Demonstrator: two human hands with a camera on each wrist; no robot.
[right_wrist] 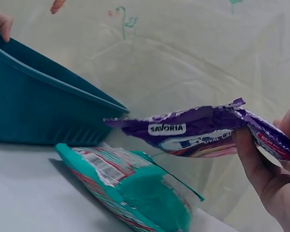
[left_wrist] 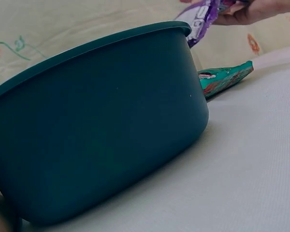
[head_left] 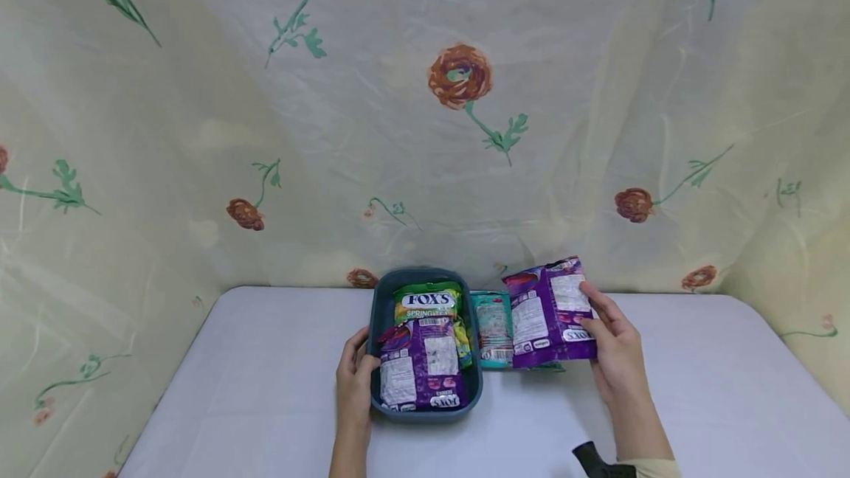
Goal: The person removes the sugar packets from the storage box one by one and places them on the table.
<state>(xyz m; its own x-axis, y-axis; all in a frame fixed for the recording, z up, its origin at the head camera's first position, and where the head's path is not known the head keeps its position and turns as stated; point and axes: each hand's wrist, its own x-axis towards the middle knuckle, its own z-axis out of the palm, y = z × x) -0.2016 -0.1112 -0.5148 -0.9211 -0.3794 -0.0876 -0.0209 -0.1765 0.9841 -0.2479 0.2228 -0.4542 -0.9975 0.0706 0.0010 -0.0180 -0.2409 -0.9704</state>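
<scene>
A dark teal bin (head_left: pixel 475 389) holds a green FOX'S packet (head_left: pixel 428 299), a purple packet (head_left: pixel 425 367) and part of a yellow one. My left hand (head_left: pixel 355 382) grips the bin's left side, fingers outside, thumb at the rim. To the right of the bin my right hand (head_left: pixel 617 345) pinches a purple packet (head_left: pixel 547 312) by its right edge, raised off the table. In the right wrist view that packet (right_wrist: pixel 183 133) hangs above a teal packet (right_wrist: pixel 135 188) lying beside the bin (right_wrist: pixel 48 106).
The teal packet (head_left: pixel 493 327) touches or nearly touches the bin's right side; a green edge shows under the held packet. A white-covered table (head_left: pixel 265 382) carries everything. Behind it hangs a flower-patterned sheet (head_left: pixel 372 131). Something black (head_left: pixel 600 463) shows near the right forearm.
</scene>
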